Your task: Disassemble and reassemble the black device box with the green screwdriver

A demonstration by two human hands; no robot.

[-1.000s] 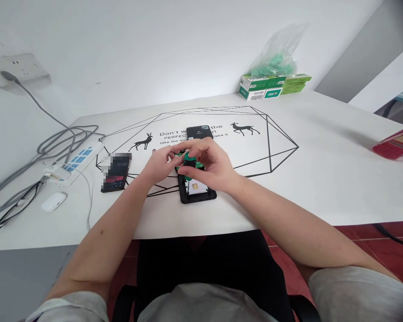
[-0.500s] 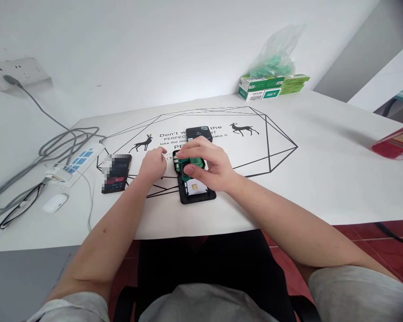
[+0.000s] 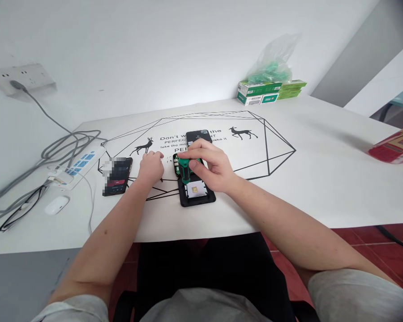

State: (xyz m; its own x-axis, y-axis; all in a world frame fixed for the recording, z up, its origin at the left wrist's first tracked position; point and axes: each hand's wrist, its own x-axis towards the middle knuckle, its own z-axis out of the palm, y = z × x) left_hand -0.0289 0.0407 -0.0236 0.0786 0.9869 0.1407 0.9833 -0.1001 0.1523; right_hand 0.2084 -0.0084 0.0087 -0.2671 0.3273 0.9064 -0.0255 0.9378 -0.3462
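Observation:
My right hand (image 3: 211,163) grips a green and black screwdriver (image 3: 185,170), its thumb and fingers around the handle. The screwdriver stands nearly upright over an opened black device (image 3: 210,197). A green circuit board (image 3: 176,166) shows at the device's upper part, and a silvery panel with a gold square (image 3: 196,189) lies in its lower part. The screwdriver's tip is hard to make out. My left hand (image 3: 152,167) rests on the table left of the device, fingers curled; whether they hold anything is hidden. Tiny dark bits (image 3: 169,159), perhaps screws, lie between that hand and the device.
Behind my right hand lies a black cover (image 3: 198,134). Left are a phone (image 3: 119,176), a power strip (image 3: 83,163) with grey cables, a white earphone case (image 3: 57,205) and glasses (image 3: 22,209). Green boxes (image 3: 260,91) with a plastic bag (image 3: 272,62) stand at the back; a red package (image 3: 394,145) is right.
The screwdriver handle has come more upright in my right hand and shows more clearly. My left hand's fingers have shifted slightly. The view has tilted a little.

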